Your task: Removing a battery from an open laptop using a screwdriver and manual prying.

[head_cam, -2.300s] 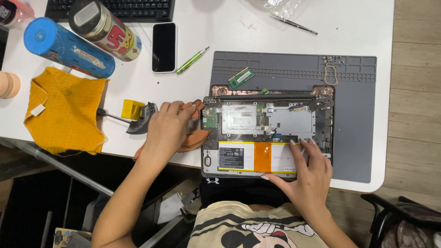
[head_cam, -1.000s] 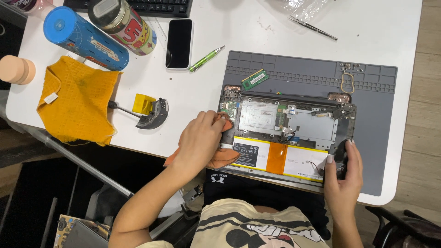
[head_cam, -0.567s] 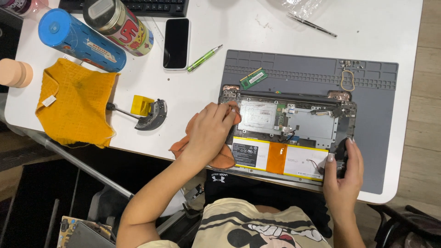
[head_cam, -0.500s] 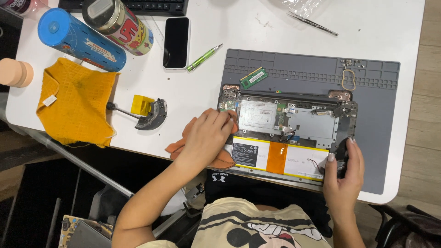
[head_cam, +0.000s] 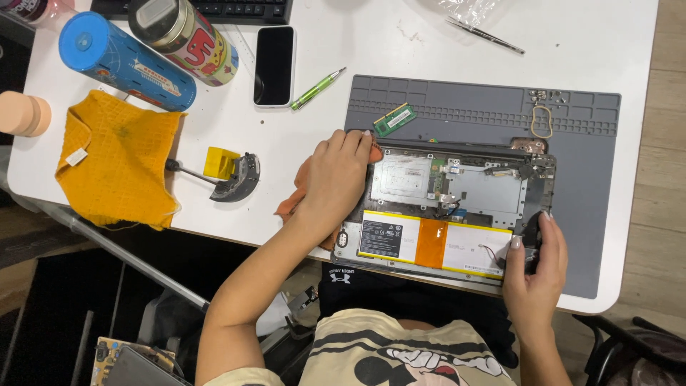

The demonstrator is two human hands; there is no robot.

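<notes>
- The opened laptop (head_cam: 457, 207) lies on a grey mat (head_cam: 586, 143) at the near edge of the white table (head_cam: 357, 43), its boards and yellow-and-orange battery exposed.
- The left hand (head_cam: 336, 179) lies flat and loosely spread on an orange cloth (head_cam: 293, 204), pressing it against the laptop's left edge.
- The right hand (head_cam: 536, 268) grips the laptop's near right corner, fingers curled round a dark part there.
- On the mat's ridged trays, beyond the laptop, sit a green memory stick (head_cam: 394, 119), a rubber band (head_cam: 542, 121) and a few small screws (head_cam: 537, 93).
- Left of the mat: a green pen (head_cam: 317, 88), a phone (head_cam: 274, 66), a blue tube (head_cam: 125, 61), a capped tin (head_cam: 182, 36), both lying on their sides, and a yellow towel (head_cam: 118, 161).
</notes>
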